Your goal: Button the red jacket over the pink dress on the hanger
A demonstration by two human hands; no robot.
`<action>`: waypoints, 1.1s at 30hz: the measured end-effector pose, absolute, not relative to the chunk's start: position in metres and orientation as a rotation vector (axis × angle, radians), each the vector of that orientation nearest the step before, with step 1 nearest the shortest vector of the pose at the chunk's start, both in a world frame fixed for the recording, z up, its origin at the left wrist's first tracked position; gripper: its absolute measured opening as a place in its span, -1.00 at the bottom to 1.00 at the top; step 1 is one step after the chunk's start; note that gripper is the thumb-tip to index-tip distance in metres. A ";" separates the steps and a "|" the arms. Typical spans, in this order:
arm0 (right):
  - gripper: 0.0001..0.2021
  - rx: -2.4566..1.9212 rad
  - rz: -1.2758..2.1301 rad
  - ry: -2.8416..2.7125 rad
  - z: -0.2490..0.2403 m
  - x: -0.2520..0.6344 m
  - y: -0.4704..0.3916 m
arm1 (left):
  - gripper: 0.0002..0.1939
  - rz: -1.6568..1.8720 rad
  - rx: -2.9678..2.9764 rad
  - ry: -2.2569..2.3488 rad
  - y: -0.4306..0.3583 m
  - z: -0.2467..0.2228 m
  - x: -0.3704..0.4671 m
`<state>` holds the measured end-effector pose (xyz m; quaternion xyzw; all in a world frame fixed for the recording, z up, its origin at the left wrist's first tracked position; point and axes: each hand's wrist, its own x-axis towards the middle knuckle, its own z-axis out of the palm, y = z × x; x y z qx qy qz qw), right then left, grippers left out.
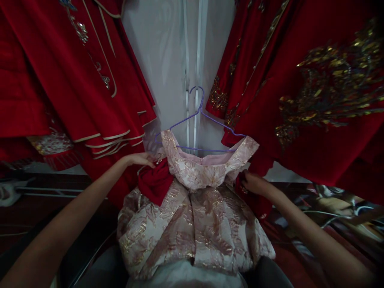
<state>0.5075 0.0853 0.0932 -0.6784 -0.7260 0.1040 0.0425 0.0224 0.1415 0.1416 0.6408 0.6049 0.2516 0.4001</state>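
A pale pink and gold brocade dress point(210, 216) hangs in front of me on a purple wire hanger point(200, 110). Its wide shoulder straps sit over the hanger's two ends. At the dress's left side, my left hand point(142, 159) pinches a red cloth piece point(156, 182) with beaded trim, which drapes over the brocade. My right hand point(255, 183) is closed on dark red, beaded cloth point(241, 184) beside the right strap. Its fingertips are partly hidden in shadow, and whether both red pieces join the dress I cannot tell.
Red garments with pale piping point(102, 120) hang at the left. At the right hang red garments with gold sequin embroidery point(333, 88). Behind the hanger are pale panels point(156, 48) with a vertical metal strip. Blurred clutter point(339, 208) lies low on the right.
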 end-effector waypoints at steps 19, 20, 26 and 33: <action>-0.65 -1.476 -0.049 -1.662 0.172 0.523 0.140 | -0.51 1.156 2.541 1.659 0.163 0.192 0.071; -0.65 -1.438 -0.015 -1.644 0.172 0.525 0.138 | -0.51 1.186 2.521 1.687 0.160 0.191 0.068; -0.69 -1.218 0.493 -1.311 0.152 0.537 0.129 | -0.53 1.162 2.406 1.852 0.143 0.177 0.044; -0.67 -1.373 0.882 -1.567 0.126 0.545 0.092 | -0.68 0.444 2.333 1.558 0.111 0.177 0.048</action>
